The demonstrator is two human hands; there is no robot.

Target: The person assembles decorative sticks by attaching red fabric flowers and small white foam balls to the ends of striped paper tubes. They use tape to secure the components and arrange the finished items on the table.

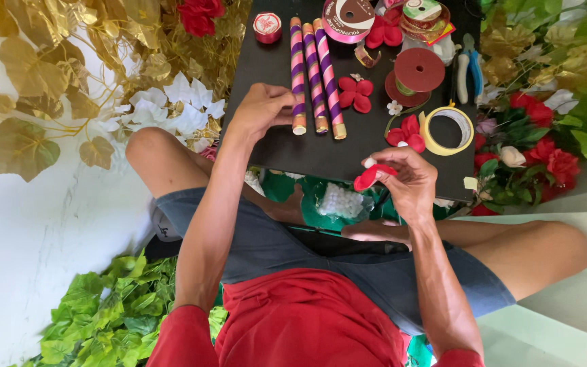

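Left hand (261, 109) has its fingers curled and pinches the near end of the leftmost striped stick (297, 75). Its long axis runs straight away from the person across the black board (334, 153), gold-capped end nearest them. Right hand (409, 183) is mostly closed, pinching a red petal (369, 177) just over the board's near edge. Two more striped sticks (322, 75) lie alongside, with a yellow tape roll (447, 130) and red fabric flowers (356, 94) close by.

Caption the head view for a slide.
Seated person's left hand touches a striped stick on a black board; right hand pinches a red petal.
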